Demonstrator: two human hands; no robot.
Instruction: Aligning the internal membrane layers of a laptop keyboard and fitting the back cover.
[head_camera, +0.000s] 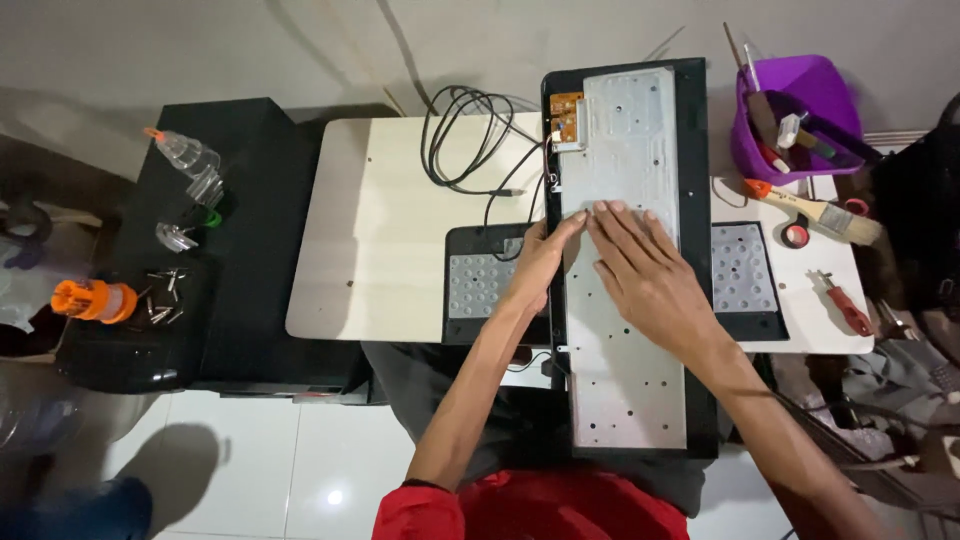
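Note:
An opened keyboard lies lengthwise across a pale table (380, 230), its black frame (694, 150) holding a translucent grey membrane sheet (630, 130). A small orange circuit board (566, 106) sits at its far left corner, with a black cable (465, 140) coiled beside it. My left hand (540, 262) grips the sheet's left edge with the fingertips. My right hand (645, 270) lies flat on the sheet, fingers spread.
A black keyboard half with a grey dome mat (480, 285) lies under the frame, its other end (745, 268) showing at right. A purple tub of tools (795, 115), a paintbrush (825, 212), tape roll (795, 235) and red screwdriver (845, 305) sit right. Screwdriver bits (162, 297) lie left.

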